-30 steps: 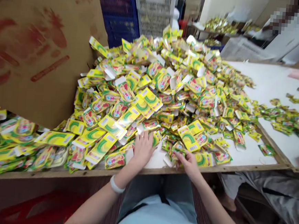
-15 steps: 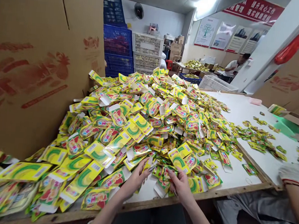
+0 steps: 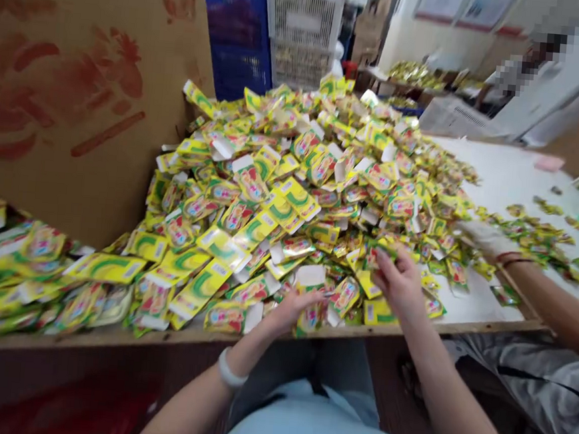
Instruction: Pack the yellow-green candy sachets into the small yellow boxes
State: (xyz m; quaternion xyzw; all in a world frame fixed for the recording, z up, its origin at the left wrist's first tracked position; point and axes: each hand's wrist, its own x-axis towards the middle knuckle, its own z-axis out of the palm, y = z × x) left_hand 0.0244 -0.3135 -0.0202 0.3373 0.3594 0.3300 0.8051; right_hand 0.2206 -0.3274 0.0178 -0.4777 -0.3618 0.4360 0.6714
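A small yellow candy box (image 3: 309, 320) with a raised white flap stands upright at the table's front edge. My left hand (image 3: 289, 310) is closed on it, its fingers across the printed face. My right hand (image 3: 400, 282) is up to the right, apart from the box, pinching a small green packet (image 3: 381, 252) between thumb and fingers. Both hands are just in front of a large heap of yellow printed boxes (image 3: 269, 215), many with white flaps sticking out. Motion blur softens the fingertips.
A tall cardboard carton (image 3: 78, 93) walls off the left. At the right, a co-worker's gloved hand (image 3: 488, 243) reaches over the table beside scattered small packets (image 3: 544, 230). A wooden rim (image 3: 351, 331) runs along the front. Stacked crates (image 3: 305, 21) stand behind.
The view has tilted down. My right hand has moved right and up with a green packet; my left hand now holds an upright box. The co-worker's gloved hand has reached in toward the heap.
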